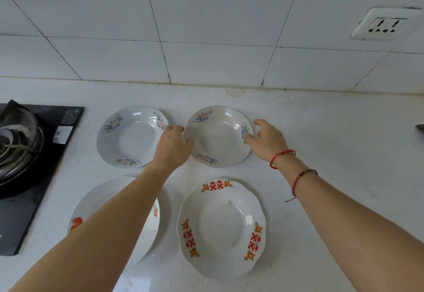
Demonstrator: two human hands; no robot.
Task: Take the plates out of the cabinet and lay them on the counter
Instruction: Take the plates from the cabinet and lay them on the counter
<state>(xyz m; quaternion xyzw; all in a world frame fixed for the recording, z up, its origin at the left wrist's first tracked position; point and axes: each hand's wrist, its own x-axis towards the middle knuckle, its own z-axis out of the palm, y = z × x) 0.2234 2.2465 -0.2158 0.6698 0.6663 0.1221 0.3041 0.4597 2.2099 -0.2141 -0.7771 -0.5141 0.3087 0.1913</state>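
Head view: a white tiled wall rises beyond both hands, and a speckled white counter lies beneath them. A black stove sits well to the left of the left hand, with a burner on it.

Four plates lie flat on the counter, all apart from one another. The fruit plate lies under the left forearm, which hides much of it. The red plate lies between the two forearms, nearer the person than the hands. The flower plate lies between the two hands. The second flower plate lies just left of the left hand, and the back of that hand hides part of its right rim.

The left hand pinches the flower plate's left rim, thumb over the rim and fingers curled at its outer edge. The right hand is at the right rim, thumb on the painted flower there, its fingers loosely curled just outside the edge. I cannot tell whether those fingers touch the rim.

A socket is on the wall, up and to the right of the right hand. A red string circles the right wrist, with a braided band just behind it on the forearm.
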